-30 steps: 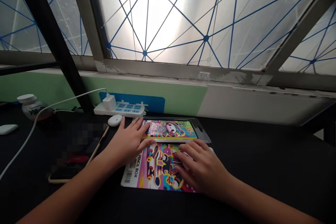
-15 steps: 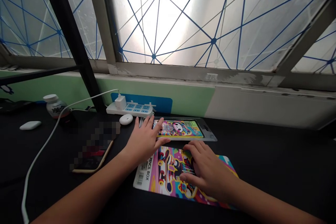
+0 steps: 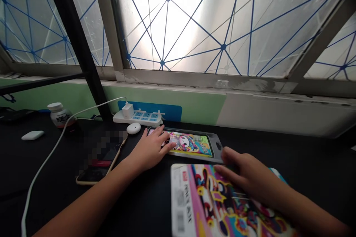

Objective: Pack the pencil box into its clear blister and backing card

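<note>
My left hand (image 3: 151, 147) lies with its fingers spread over the left end of a clear plastic blister pack (image 3: 217, 149). In that pack sits a colourful cartoon-printed pencil box (image 3: 191, 143). My right hand (image 3: 247, 172) grips the upper edge of a bright printed backing card (image 3: 222, 200), with the thumb on its face. Large letters on the card's white left strip read "PENCIL BOX", above a barcode. Blurred and larger in view, the card appears raised toward me, apart from the blister pack. The fingers behind the card are partly hidden.
Left of my left arm lies a phone (image 3: 94, 170), partly pixelated. Behind it are a white earbud case (image 3: 134, 128) and a power strip (image 3: 139, 118) with a plugged charger. A white cable (image 3: 46, 166) loops across the left. A bottle (image 3: 59, 115) stands near a black post (image 3: 75, 37).
My right hand has moved right, carrying the card toward me and away from the blister pack. The blister pack has turned slightly under my left hand, which stays on its left end.
</note>
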